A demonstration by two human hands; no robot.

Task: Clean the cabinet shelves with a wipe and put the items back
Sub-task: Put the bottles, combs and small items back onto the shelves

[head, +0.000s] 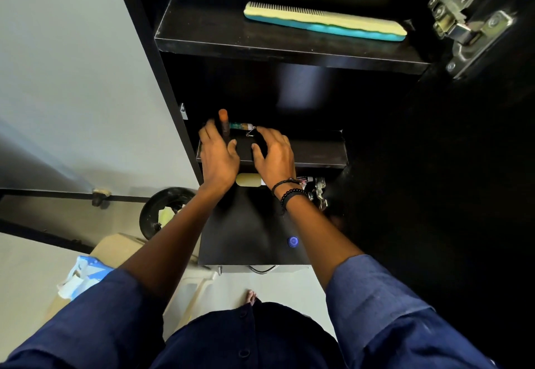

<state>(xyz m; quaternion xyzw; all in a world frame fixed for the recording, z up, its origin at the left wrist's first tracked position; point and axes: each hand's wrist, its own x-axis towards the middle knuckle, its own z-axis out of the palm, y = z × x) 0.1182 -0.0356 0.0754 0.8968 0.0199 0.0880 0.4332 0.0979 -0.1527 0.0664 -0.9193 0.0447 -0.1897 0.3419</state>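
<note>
Both hands in over the front lip of the middle shelf [318,151], palms down, side by side, a dark gap between the thumbs. Right hand [275,156] spread flat, fingers straight and apart, forefinger tip just beside a small pin [250,132]. Left hand [218,154] reaching forward, a dark stick [223,124] with an orange tip upright between forefinger and thumb and touching the hand; clasped or merely leaning, cannot tell. Just beyond the fingertips, a teal-and-white tube [241,126] lying crosswise toward the back. Tight on the outer side of the left hand, with the cabinet side [170,85] close by the knuckles. More room on the outer side of the right hand, with dark shelf running on to the far corner. High above both hands, the top shelf [217,30] jutting forward, a teal-and-yellow comb [324,21] lying along it, a steel hinge [463,24] off to the right. Under the wrists, one level down, a pale bar [248,180] and a second tube [304,179], with a lower hinge [318,192] beside them. Below the forearms, a black top [240,229] with a blue cap [293,241]. Down past the left elbow, a black bin [144,218], a blue-white packet [84,273] and pale floor [289,284]. Grey wall [72,64] out beyond the left hand.
</note>
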